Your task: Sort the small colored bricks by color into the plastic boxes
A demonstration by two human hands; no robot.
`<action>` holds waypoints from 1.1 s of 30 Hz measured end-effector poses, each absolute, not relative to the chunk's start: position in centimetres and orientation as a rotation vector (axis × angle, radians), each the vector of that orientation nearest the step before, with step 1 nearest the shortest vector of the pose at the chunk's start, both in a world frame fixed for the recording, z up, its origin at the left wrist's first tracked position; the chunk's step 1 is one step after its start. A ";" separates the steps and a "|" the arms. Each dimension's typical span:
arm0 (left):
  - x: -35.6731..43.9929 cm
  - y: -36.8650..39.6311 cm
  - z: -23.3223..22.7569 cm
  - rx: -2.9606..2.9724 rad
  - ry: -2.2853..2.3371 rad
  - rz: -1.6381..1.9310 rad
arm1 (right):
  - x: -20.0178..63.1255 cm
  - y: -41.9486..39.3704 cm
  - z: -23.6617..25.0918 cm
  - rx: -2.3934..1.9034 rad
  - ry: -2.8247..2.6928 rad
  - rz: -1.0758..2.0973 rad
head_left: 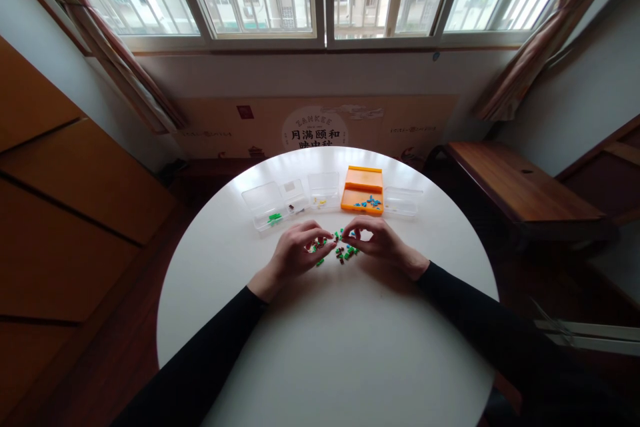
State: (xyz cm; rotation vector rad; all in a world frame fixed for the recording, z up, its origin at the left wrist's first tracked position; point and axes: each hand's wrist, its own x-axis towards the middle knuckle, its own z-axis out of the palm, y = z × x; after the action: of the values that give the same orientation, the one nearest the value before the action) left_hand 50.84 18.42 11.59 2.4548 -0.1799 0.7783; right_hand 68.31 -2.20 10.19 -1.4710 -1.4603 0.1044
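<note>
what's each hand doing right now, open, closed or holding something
Left hand: curled over the small pieces; cannot tell if closed on one.
Right hand: curled near them too; cannot tell if it holds one.

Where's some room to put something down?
On the white table, the biggest bare patch is between the black sleeves, nearer than the left hand and right hand. Smaller patches lie outside each sleeve, toward the rim. Crowded: around the hands, with green and brown pieces, and beyond them, with clear cases and an orange case.
</note>
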 end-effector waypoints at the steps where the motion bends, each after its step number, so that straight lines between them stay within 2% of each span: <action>1: 50.9 18.3 11.4 2.459 -0.189 0.781 | 68.3 -2.2 10.1 -1.464 -1.464 0.114; 19: 51.1 18.9 11.8 2.573 -0.247 0.850 | 68.0 -2.3 10.3 -1.440 -1.471 0.138; 27: 49.2 25.7 13.1 2.669 0.549 1.074 | 68.2 -2.8 10.6 -1.534 -1.526 0.094; 33: 48.7 27.6 12.9 2.734 0.887 0.897 | 68.2 -3.1 11.1 -1.567 -1.698 0.070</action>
State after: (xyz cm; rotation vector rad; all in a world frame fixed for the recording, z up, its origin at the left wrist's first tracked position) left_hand 48.72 27.57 12.89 2.7340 0.8875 0.8974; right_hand 68.22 -3.11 11.15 -1.5666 -1.6977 0.0698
